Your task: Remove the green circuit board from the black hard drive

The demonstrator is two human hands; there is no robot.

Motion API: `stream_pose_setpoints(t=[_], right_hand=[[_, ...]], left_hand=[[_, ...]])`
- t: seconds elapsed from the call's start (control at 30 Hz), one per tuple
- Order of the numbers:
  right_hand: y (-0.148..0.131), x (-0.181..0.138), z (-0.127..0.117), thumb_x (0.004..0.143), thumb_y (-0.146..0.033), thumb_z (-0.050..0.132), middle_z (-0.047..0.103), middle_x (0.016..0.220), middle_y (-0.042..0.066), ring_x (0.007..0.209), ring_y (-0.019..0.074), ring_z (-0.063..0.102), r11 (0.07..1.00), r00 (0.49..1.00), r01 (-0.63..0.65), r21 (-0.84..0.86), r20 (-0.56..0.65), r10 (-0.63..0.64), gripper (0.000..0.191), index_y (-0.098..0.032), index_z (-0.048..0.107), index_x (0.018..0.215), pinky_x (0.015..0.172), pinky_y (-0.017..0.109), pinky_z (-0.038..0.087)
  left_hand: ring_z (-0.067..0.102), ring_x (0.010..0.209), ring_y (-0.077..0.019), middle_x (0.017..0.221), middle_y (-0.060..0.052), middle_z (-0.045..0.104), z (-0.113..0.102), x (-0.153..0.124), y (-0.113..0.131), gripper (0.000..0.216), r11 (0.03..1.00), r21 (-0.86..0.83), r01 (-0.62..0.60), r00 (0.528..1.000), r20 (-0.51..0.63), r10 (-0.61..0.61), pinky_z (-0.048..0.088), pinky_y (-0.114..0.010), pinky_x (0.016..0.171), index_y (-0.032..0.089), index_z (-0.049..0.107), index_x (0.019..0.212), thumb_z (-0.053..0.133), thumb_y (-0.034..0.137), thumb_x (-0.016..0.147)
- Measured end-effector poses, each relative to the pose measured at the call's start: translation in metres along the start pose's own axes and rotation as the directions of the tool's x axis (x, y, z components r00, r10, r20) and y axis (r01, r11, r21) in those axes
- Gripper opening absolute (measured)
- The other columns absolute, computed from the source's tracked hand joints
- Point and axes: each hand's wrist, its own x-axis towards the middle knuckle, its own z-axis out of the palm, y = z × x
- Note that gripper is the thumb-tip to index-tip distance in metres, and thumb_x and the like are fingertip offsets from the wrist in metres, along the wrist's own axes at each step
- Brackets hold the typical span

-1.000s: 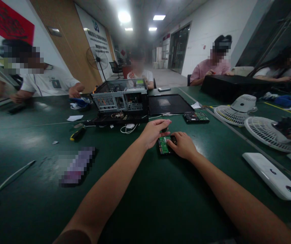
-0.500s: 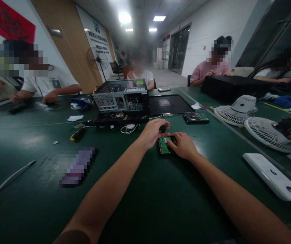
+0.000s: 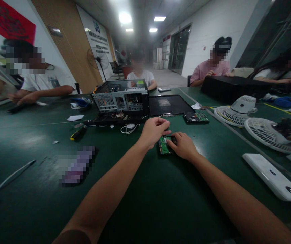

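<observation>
A small hard drive [image 3: 163,145] with its green circuit board facing up lies on the dark green table [image 3: 145,189]. My right hand [image 3: 183,145] rests on its right side, fingers curled and pressing it down. My left hand [image 3: 154,130] hovers just above the drive's far left corner, its fingers pinched together; what they hold is hidden. An open computer case [image 3: 121,100] stands behind the hands with its black side panel [image 3: 168,104] lying beside it.
A second hard drive [image 3: 196,117] lies right of the panel. A yellow-handled screwdriver [image 3: 77,133] and a white cable [image 3: 128,127] lie left of the hands. Fan grilles [image 3: 267,135] and a white flat piece [image 3: 274,176] are at right. Several people sit around the table.
My left hand has curled tighter and risen slightly above the drive, hiding the dark object it was pinching. My right hand has stayed on the drive. The person at left has shifted an arm.
</observation>
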Motion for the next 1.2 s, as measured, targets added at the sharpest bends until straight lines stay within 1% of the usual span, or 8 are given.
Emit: stream_pose_setpoints(t=[0.1, 0.2, 0.37, 0.47, 0.67, 0.87, 1.0, 1.2], right_hand=[[0.000, 0.000, 0.001, 0.100, -0.057, 0.047, 0.068, 0.116, 0.012, 0.110, 0.0283, 0.058, 1.000, 1.000, 0.004, 0.004, -0.006, -0.004, 0.043, -0.022, 0.066, 0.118, 0.095, 0.038, 0.041], [0.001, 0.001, 0.001, 0.100, -0.057, 0.047, 0.068, 0.116, 0.012, 0.109, 0.0281, 0.058, 1.000, 1.000, 0.005, 0.008, -0.007, -0.005, 0.044, -0.022, 0.066, 0.118, 0.094, 0.038, 0.042], [0.002, 0.001, 0.002, 0.099, -0.057, 0.047, 0.068, 0.117, 0.013, 0.110, 0.0287, 0.058, 1.000, 1.000, 0.003, 0.008, 0.000, -0.003, 0.044, -0.022, 0.066, 0.118, 0.094, 0.038, 0.042], [0.002, 0.001, 0.003, 0.100, -0.058, 0.046, 0.068, 0.116, 0.012, 0.110, 0.0287, 0.058, 1.000, 1.000, 0.003, 0.007, -0.012, -0.003, 0.045, -0.022, 0.066, 0.119, 0.095, 0.038, 0.042], [0.002, 0.001, 0.002, 0.100, -0.057, 0.047, 0.068, 0.116, 0.013, 0.110, 0.0286, 0.058, 1.000, 1.000, 0.001, 0.001, -0.003, -0.001, 0.045, -0.021, 0.066, 0.119, 0.095, 0.038, 0.042], [0.002, 0.001, 0.002, 0.100, -0.057, 0.047, 0.068, 0.115, 0.012, 0.110, 0.0285, 0.059, 1.000, 1.000, 0.014, 0.000, -0.007, -0.014, 0.045, -0.021, 0.066, 0.118, 0.095, 0.038, 0.042], [0.001, 0.001, 0.001, 0.100, -0.057, 0.047, 0.068, 0.116, 0.013, 0.111, 0.0287, 0.058, 1.000, 1.000, 0.014, -0.005, -0.005, -0.014, 0.045, -0.022, 0.066, 0.118, 0.096, 0.039, 0.042], [0.001, 0.001, 0.001, 0.100, -0.057, 0.046, 0.068, 0.117, 0.012, 0.112, 0.0288, 0.058, 1.000, 1.000, 0.015, 0.002, -0.001, -0.015, 0.044, -0.022, 0.066, 0.119, 0.096, 0.039, 0.042]], left_hand=[[0.067, 0.080, -0.0172, 0.086, -0.008, 0.068, -0.002, 0.004, -0.005, 0.005, 0.996, 0.074, -0.058, 0.997, -0.043, 0.061, 0.063, -0.039, 0.079, 0.012, 0.068, 0.084, 0.073, 0.014, 0.086], [0.067, 0.082, -0.0178, 0.088, -0.008, 0.069, -0.003, 0.005, -0.005, 0.002, 0.995, 0.078, -0.065, 0.997, -0.029, 0.068, 0.063, -0.038, 0.077, 0.012, 0.070, 0.085, 0.071, 0.014, 0.086], [0.064, 0.088, -0.0193, 0.094, -0.010, 0.067, -0.002, 0.003, 0.002, 0.013, 0.998, -0.064, 0.023, 0.999, 0.031, -0.021, 0.063, -0.042, 0.080, 0.012, 0.073, 0.082, 0.062, 0.010, 0.087], [0.062, 0.087, -0.0189, 0.092, -0.011, 0.066, -0.002, 0.004, 0.003, 0.018, 0.984, -0.163, 0.076, 0.996, 0.053, -0.068, 0.062, -0.043, 0.082, 0.011, 0.074, 0.081, 0.057, 0.008, 0.087], [0.065, 0.085, -0.0189, 0.087, -0.010, 0.066, -0.003, 0.007, -0.002, 0.014, 0.951, -0.282, 0.126, 0.991, 0.074, -0.110, 0.059, -0.046, 0.090, 0.013, 0.067, 0.086, 0.055, 0.010, 0.094], [0.065, 0.086, -0.0188, 0.090, -0.010, 0.067, -0.002, 0.007, -0.006, 0.019, 0.960, -0.251, 0.123, 0.989, 0.109, -0.098, 0.060, -0.038, 0.081, 0.013, 0.064, 0.088, 0.061, 0.028, 0.098], [0.066, 0.086, -0.0179, 0.092, -0.009, 0.068, -0.002, 0.007, -0.008, 0.014, 0.973, -0.205, 0.103, 0.992, 0.090, -0.086, 0.059, -0.034, 0.077, 0.013, 0.062, 0.089, 0.073, 0.022, 0.091], [0.067, 0.089, -0.0186, 0.096, -0.011, 0.071, -0.005, 0.008, -0.008, 0.014, 0.976, -0.184, 0.120, 0.991, 0.082, -0.106, 0.058, -0.032, 0.075, 0.013, 0.065, 0.089, 0.073, 0.025, 0.091]])
